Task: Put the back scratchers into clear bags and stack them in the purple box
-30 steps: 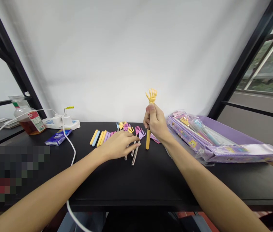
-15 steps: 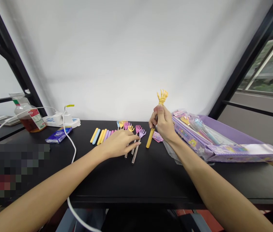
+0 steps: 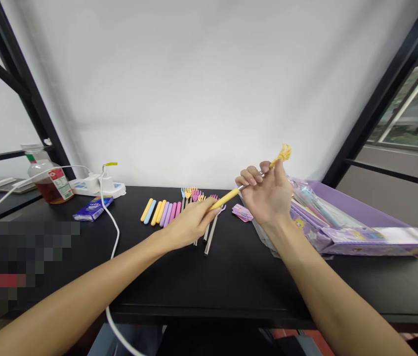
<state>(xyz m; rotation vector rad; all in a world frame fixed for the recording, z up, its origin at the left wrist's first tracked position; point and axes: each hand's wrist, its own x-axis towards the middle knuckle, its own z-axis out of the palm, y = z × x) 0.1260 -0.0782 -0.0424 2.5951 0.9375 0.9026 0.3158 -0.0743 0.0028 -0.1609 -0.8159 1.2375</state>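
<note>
A yellow back scratcher (image 3: pixel 228 197) with a hand-shaped claw slants between my hands, above the black table. My left hand (image 3: pixel 190 222) is closed around the lower end of its yellow handle. Near the claw end, my right hand (image 3: pixel 268 193) has its thumb and fingers on the metal rod, palm turned up. Below and beside my left hand lie several scratcher heads (image 3: pixel 195 194) in blue, yellow, pink and purple on metal rods (image 3: pixel 211 237), partly covered by that hand. Left of them, loose handles (image 3: pixel 156 212) in yellow, blue, purple and pink lie in a row.
A purple box (image 3: pixel 342 202) with wrapped scratchers stands at right, with pink cards (image 3: pixel 242 212) beside it. At left are a blue packet (image 3: pixel 93 208), a power strip (image 3: pixel 98 185), a glass jug (image 3: pixel 51 178) and a white cable (image 3: pixel 116 232) crossing the table.
My left hand has moved from over the laid-out rods onto the yellow handle. The back scratcher has swung from near upright to a slant, its claw now farther right, and my right hand has turned palm up.
</note>
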